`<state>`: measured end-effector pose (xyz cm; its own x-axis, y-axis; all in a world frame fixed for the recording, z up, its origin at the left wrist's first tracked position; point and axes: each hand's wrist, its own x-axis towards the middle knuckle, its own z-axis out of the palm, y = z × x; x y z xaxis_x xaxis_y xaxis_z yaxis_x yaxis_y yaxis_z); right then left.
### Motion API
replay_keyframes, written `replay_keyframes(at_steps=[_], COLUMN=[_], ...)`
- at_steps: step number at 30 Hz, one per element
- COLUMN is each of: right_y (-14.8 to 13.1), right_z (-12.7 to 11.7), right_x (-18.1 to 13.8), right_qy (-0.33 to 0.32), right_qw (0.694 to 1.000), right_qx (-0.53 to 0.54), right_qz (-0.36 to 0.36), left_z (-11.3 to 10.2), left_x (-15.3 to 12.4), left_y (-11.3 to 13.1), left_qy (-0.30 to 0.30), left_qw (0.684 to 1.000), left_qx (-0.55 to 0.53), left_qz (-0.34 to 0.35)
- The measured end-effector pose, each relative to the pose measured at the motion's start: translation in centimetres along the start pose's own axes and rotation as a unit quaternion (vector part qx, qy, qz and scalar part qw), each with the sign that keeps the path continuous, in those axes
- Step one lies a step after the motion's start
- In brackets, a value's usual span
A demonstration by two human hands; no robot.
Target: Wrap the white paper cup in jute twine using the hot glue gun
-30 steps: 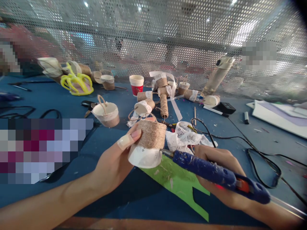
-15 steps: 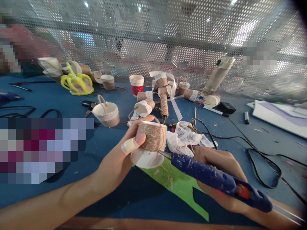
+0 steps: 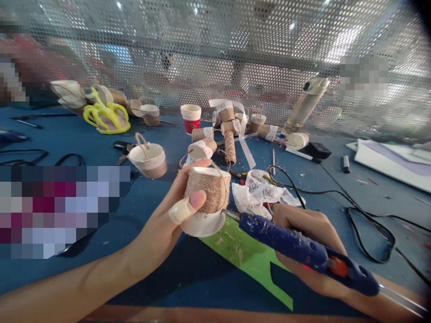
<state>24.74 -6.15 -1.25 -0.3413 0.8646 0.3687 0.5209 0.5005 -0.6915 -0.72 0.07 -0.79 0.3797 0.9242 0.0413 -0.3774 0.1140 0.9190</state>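
A paper cup wound with brown twine [image 3: 213, 192] is in my left hand [image 3: 175, 211], its white rim end flaring downward and a twine loop at its upper end. My left thumb, which has a bandage [image 3: 181, 211] round it, presses on the twine. My right hand [image 3: 310, 233] grips a blue hot glue gun [image 3: 286, 240]. The gun's metal nozzle [image 3: 232, 215] is at the lower edge of the twine, at the right side of the cup; whether it touches, I cannot tell. Crumpled white lace [image 3: 257, 193] lies just behind the nozzle.
A green sheet [image 3: 245, 255] lies under the cup. A twine-handled cup [image 3: 148, 160] stands at left, near a yellow pipe-cleaner piece [image 3: 107, 117]. Behind are several twine-wrapped cups, red paper cups [image 3: 191, 119] and a twine spool [image 3: 230, 148]. Black cable [image 3: 353, 233] curls at right; a bottle [image 3: 306, 105] leans on the perforated screen.
My left hand and the cup have shifted slightly left, and the cup has turned a little. The glue gun stays nearly in place, its nozzle still at the twine's lower edge.
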Motion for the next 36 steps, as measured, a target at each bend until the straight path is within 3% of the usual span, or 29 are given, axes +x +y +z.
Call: replay_keyframes(at_steps=[6, 12, 24, 36], right_y=[-0.46, 0.03, -0.18, 0.02], right_z=[0.00, -0.17, -0.04, -0.24], right_x=[-0.04, 0.02, 0.12, 0.16], right_qy=[-0.008, -0.009, -0.001, 0.009], right_qw=[1.000, 1.000, 1.000, 1.000], right_qx=[-0.007, 0.000, -0.018, 0.000], right_qz=[-0.006, -0.004, -0.024, -0.001], left_z=[0.04, 0.49, 0.03, 0.53], left_x=[-0.01, -0.23, 0.13, 0.30], left_y=[-0.14, 0.40, -0.10, 0.33], left_qy=[-0.011, 0.022, -0.018, -0.004], left_qw=[1.000, 0.997, 0.997, 0.989], left_qx=[-0.006, -0.071, -0.069, -0.145], left_qz=[-0.002, -0.005, -0.014, -0.034])
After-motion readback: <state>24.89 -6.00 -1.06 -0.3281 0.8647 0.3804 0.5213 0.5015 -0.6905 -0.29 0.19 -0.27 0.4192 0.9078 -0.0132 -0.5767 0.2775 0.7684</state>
